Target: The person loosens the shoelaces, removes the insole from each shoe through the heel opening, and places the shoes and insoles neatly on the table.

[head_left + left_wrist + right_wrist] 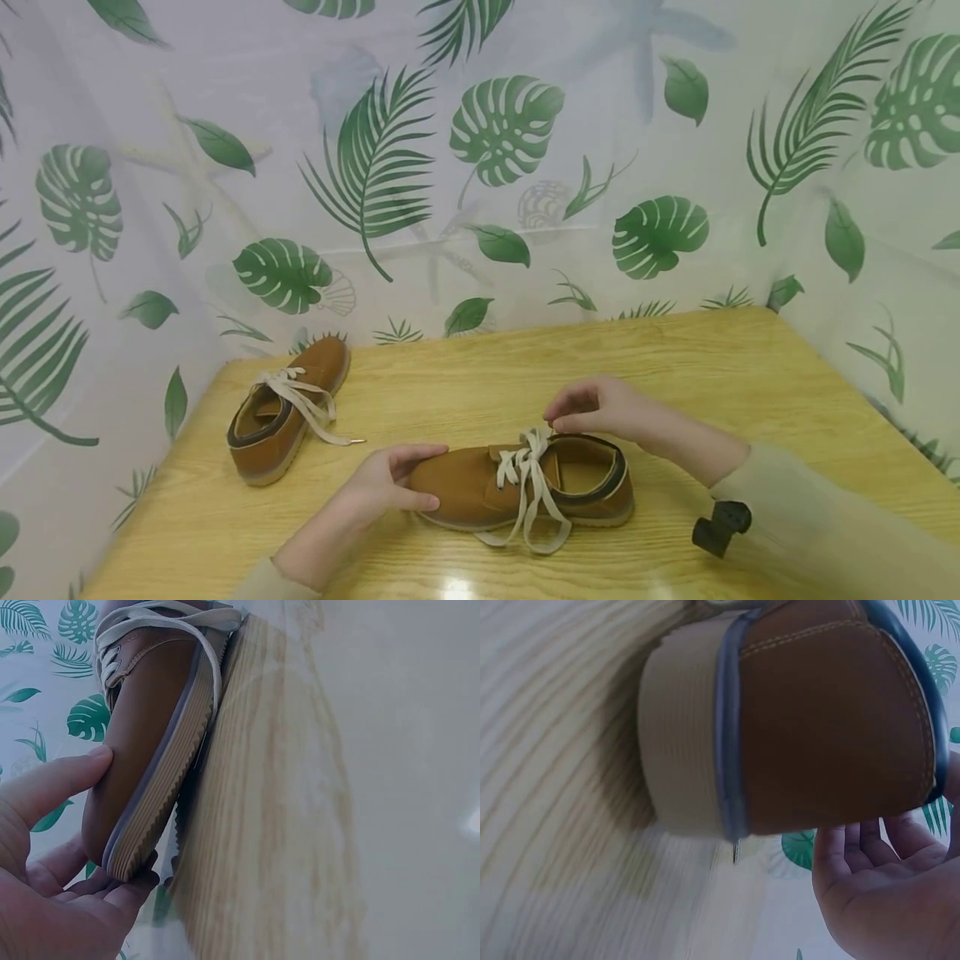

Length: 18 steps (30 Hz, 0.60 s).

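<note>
A brown shoe (457,487) with cream shoelaces (536,475) lies on the table in front of me, toe to the left. My left hand (386,483) grips its toe; in the left wrist view the thumb presses the upper and the fingers (112,889) curl under the sole's front end. On the far side, by the shoe's opening, my right hand (600,408) pinches the shoelace near the knot. In the right wrist view the shoe's heel (817,742) hides those fingertips. Lace loops hang over the near side onto the table.
A second brown shoe (281,425) stands at the back left, its lace trailing right to a metal tip. Leaf-printed cloth (495,167) borders the wooden table (712,367) behind and at both sides. A black device (722,527) is at my right sleeve.
</note>
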Motion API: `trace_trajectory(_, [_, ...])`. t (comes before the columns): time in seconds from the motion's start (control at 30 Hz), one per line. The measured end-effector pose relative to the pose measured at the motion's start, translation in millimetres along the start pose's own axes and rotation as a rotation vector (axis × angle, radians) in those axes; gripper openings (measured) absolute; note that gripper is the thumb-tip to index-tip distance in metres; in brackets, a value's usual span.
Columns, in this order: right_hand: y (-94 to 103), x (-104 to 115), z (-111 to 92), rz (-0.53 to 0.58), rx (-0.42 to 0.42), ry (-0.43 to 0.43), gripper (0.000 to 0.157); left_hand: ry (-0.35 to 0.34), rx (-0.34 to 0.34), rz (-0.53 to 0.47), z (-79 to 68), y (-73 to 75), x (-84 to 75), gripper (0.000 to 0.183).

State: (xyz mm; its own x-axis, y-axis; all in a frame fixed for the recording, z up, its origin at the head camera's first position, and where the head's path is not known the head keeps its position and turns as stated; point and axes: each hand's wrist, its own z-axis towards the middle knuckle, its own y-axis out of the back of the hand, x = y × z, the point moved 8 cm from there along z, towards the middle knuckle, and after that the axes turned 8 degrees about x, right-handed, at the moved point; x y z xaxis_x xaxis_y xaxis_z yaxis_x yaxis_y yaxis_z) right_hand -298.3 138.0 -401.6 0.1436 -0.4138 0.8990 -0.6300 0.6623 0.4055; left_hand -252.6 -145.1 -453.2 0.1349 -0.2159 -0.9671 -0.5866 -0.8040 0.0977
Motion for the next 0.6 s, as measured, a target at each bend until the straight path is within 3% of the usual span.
trace_trajectory(0.37, [-7.9, 2.5, 7.4, 0.006, 0.019, 0.025, 0.03, -0.013, 0.005, -0.011, -0.7, -2.2, -0.8, 0.07])
trace_trajectory(0.6, [-12.5, -0.3, 6.6, 0.024, 0.058, 0.055, 0.027, -0.006, -0.028, 0.022, -3.4, 5.7, 0.2, 0.063])
